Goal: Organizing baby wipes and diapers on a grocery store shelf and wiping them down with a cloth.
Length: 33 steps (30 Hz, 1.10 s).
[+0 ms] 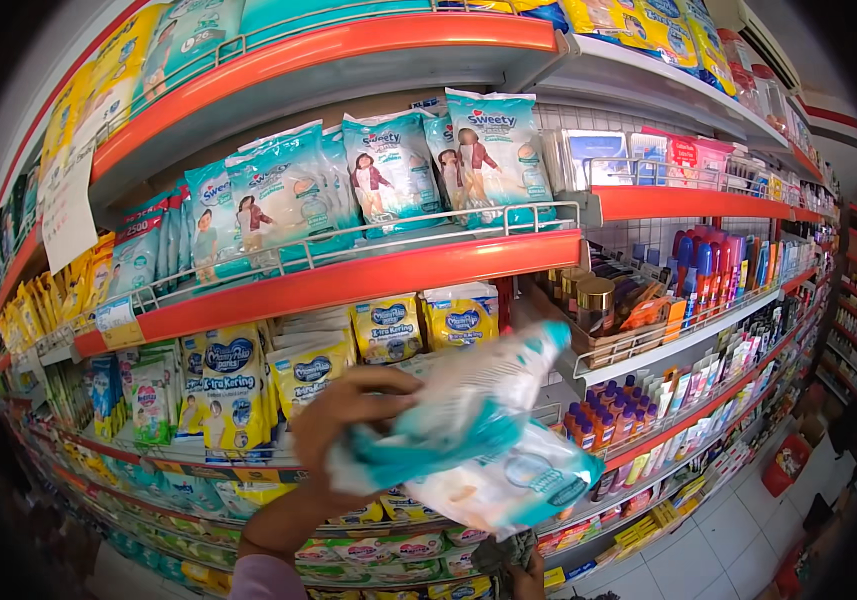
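My left hand [353, 420] grips a teal and white plastic pack of Sweety diaper pants [466, 405], blurred and tilted, in front of the shelves. A second teal and white diaper pack [518, 480] lies just under and beside it; what supports it is hidden. Low in the view, my right hand [524, 574] is closed on a crumpled dark grey-green cloth [505, 553], below the packs. Above, similar Sweety packs [391, 172] stand upright in a row on the shelf behind a wire rail.
An orange-red shelf edge [368, 289] with a wire rail crosses above my hands. Yellow MamyPoko packs [229, 390] fill the shelf below it. To the right are a cardboard tray with gold-lidded jars [595, 304] and purple-capped bottles [608, 412]. A red basket [787, 465] stands on the tiled floor.
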{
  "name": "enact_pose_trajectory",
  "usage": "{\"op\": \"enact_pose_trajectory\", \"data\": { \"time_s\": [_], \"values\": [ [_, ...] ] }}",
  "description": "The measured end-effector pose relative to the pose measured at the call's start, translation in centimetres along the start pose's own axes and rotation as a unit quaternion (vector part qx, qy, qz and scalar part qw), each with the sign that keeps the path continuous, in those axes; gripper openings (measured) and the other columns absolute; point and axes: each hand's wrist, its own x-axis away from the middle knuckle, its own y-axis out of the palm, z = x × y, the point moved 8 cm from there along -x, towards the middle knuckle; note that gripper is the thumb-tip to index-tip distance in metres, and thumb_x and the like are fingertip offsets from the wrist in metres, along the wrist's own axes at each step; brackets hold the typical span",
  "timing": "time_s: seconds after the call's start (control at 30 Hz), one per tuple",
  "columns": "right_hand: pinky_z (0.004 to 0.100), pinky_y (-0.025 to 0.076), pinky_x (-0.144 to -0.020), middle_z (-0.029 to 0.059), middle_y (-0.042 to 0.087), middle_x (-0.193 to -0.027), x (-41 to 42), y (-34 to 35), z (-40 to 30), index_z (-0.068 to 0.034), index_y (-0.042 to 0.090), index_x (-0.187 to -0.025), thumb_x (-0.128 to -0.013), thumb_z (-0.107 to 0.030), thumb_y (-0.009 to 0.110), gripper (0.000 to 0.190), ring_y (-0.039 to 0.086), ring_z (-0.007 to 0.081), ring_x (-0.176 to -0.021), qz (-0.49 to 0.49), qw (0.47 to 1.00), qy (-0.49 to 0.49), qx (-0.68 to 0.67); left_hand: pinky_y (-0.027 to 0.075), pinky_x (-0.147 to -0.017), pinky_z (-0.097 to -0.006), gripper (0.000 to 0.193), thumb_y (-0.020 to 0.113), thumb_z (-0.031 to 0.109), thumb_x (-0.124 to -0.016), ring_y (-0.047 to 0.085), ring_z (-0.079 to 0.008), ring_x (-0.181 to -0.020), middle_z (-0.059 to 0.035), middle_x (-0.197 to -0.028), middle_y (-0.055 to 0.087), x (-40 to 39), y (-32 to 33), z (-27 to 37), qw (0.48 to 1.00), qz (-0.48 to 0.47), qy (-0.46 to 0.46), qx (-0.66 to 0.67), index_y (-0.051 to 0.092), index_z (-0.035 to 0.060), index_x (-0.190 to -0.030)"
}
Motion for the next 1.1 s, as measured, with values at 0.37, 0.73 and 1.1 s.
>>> {"op": "enact_pose_trajectory", "data": {
  "time_s": [0.37,0.73,1.1],
  "values": [
    [0.0304,0.043,-0.087,0.0082,0.056,-0.115,0.9,-0.7,-0.6,-0.001,0.043,-0.132,-0.078,0.006,0.046,0.054,0.052,0.0187,-0.102,-0.051,0.996,0.068,0.03,0.05,-0.07,-0.0278,0.032,0.08,0.011,-0.071,0.063,-0.0118,-0.079,-0.0057,-0.089,0.067,4.3,3.1,-16.3,0.919,0.121,-0.357,0.114,0.061,-0.0005,-0.095],
    [0.031,0.044,-0.089,0.0094,0.057,-0.115,1.1,1.8,-2.9,0.0,0.046,-0.129,-0.083,0.005,0.05,0.046,0.053,0.0212,-0.104,-0.05,0.996,0.069,0.0,0.049,-0.071,-0.0266,0.028,0.077,0.007,-0.073,0.062,-0.0115,-0.078,-0.005,-0.091,0.068,7.3,-0.9,-27.5,0.879,0.215,-0.405,0.128,0.064,0.0013,-0.097],
    [0.0252,0.043,-0.067,0.0027,0.061,-0.092,1.1,2.7,-1.0,-0.002,0.056,-0.109,-0.084,0.001,0.056,0.025,0.055,0.011,-0.078,-0.096,0.981,0.152,-0.067,0.047,-0.078,-0.0289,0.037,0.078,0.011,-0.073,0.061,-0.0146,-0.088,-0.0064,-0.098,0.066,5.4,-2.2,-29.5,0.902,0.283,-0.309,0.104,0.06,0.0009,-0.103]
  ]
}}
